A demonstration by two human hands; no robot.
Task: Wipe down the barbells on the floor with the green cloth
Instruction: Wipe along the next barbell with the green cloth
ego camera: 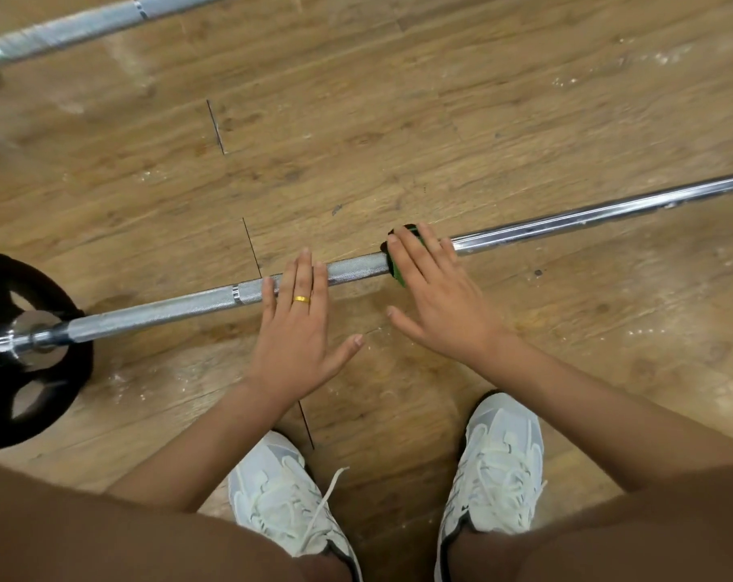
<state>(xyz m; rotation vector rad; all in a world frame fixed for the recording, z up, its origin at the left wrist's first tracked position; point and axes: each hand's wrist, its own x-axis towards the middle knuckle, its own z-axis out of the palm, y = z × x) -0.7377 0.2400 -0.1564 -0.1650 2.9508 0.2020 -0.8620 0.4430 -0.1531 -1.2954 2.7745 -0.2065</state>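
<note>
Head view is catching the wiping step under way — the right hand [436, 296] is pressing the green cloth [398, 276], seemingly draped over the barbell [356, 266] on the floor [398, 119], fingers straight; the left hand [297, 325] is resting spread on the same barbell. Next: sliding the cloth rightward

both arms reach fwd, left hand [299, 325] & right hand [434, 296] flat, fingers straight.

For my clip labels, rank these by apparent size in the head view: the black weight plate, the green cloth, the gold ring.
1. black weight plate, cut off by the frame edge.
2. green cloth, mostly hidden under the right hand.
3. gold ring.
</note>
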